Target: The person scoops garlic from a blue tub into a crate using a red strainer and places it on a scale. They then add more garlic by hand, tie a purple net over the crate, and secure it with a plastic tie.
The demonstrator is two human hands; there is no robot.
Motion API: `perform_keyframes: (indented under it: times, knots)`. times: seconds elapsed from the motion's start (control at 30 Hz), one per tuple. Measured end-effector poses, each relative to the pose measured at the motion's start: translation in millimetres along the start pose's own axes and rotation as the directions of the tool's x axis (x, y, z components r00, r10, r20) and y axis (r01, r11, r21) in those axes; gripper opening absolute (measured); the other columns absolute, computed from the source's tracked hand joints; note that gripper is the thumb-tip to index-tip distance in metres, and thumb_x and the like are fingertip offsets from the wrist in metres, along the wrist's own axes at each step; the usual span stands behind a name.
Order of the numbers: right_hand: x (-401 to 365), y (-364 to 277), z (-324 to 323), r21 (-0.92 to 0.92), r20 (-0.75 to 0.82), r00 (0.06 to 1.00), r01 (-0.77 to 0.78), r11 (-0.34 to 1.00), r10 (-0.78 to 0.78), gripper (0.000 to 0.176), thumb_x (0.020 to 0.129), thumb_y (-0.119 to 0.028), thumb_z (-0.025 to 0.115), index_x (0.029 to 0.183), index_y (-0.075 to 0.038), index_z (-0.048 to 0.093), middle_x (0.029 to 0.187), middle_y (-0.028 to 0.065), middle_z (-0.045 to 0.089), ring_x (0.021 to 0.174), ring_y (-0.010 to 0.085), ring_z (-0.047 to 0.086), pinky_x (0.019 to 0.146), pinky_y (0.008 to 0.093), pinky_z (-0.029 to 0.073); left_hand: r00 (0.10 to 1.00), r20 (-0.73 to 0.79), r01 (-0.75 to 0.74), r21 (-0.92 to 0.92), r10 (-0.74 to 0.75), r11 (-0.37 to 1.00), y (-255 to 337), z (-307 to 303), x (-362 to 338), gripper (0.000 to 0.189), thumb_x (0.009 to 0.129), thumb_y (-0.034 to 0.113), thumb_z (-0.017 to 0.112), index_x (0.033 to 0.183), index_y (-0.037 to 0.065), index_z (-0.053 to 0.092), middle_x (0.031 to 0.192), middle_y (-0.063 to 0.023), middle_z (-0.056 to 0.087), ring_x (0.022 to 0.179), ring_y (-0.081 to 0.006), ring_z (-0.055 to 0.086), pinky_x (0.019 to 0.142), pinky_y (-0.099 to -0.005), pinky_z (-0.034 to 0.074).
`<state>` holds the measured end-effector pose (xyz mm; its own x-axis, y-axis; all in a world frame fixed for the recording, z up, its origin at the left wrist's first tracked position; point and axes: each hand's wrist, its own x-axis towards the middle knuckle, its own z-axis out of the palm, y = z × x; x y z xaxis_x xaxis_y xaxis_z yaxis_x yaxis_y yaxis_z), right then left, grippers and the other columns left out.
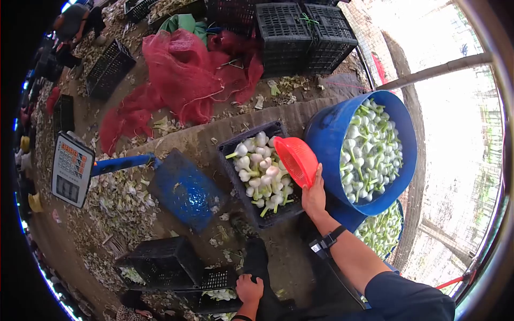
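My right hand (pixel 314 195) grips the rim of a red plastic basket (pixel 295 162), which is tilted over the right side of a black crate (pixel 234 174). White garlic bulbs (pixel 263 170) with green stems lie in that crate. Beside the basket stands a blue barrel (pixel 327 125) full of garlic bulbs (pixel 369 152). My left hand (pixel 249 289) is lower down, near my leg, with its fingers curled; what they hold, if anything, is hidden.
A scale display (pixel 72 170) stands left of its blue platform (pixel 188 190). Red netting (pixel 184 75) and stacked black crates (pixel 284 40) lie beyond. Black crates (pixel 166 262) sit at lower left. A second garlic-filled barrel (pixel 381 230) is at right. A person (pixel 75 24) is at upper left.
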<state>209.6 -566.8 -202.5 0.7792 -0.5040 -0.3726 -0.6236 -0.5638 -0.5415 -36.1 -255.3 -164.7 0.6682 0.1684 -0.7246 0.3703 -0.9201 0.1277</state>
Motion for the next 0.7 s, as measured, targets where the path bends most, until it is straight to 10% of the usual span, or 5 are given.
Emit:
perform_keyframes:
  times: [0.23,0.33,0.47,0.7]
  knots:
    - [6.3,7.1,-22.4,0.258,-0.095,0.995,0.009,0.966,0.016,0.086,0.088,-0.005,0.058,0.154,-0.011,0.004,0.131,0.0271,0.049,0.113,0.0427,0.056,0.095,0.0442,0.047,1.0,-0.009,-0.019,0.026,0.019,0.999,4.6,0.1,2.2,0.032,0.075,0.028,0.069,0.096,0.006,0.064,0.103,-0.0116,0.06,0.1,-0.0327,0.057,0.084,-0.046,0.048]
    - [7.3,15.6,-78.4,0.606,-0.06,0.968,-0.157,0.78,0.242,0.069,0.09,-0.006,0.061,0.148,-0.006,0.024,0.12,0.0157,0.059,0.087,0.0199,0.065,0.06,0.0318,0.055,0.999,-0.004,-0.032,0.039,0.033,0.999,11.4,1.5,3.1,0.032,0.074,0.028,0.069,0.096,0.005,0.064,0.103,-0.012,0.06,0.099,-0.0331,0.057,0.084,-0.046,0.048]
    - [29.2,95.3,-156.0,0.604,-0.363,0.907,0.054,0.795,0.215,0.051,0.09,-0.008,0.062,0.133,0.003,0.037,0.111,0.0133,0.061,0.064,0.0135,0.061,0.047,0.0242,0.05,0.999,0.029,-0.023,0.087,0.02,0.996,25.2,-0.6,6.1,0.032,0.074,0.027,0.069,0.096,0.004,0.065,0.103,-0.0123,0.06,0.101,-0.0334,0.057,0.085,-0.0458,0.048]
    - [48.0,295.8,-213.8,0.014,-0.485,0.756,-0.496,0.868,0.439,0.084,0.082,-0.008,0.055,0.153,-0.005,0.009,0.13,0.03,0.053,0.116,0.0452,0.054,0.098,0.0459,0.043,1.0,0.023,0.016,0.173,-0.02,0.985,43.4,6.2,12.4,0.033,0.07,0.026,0.07,0.093,0.003,0.066,0.102,-0.0154,0.061,0.097,-0.0355,0.058,0.084,-0.0471,0.048]
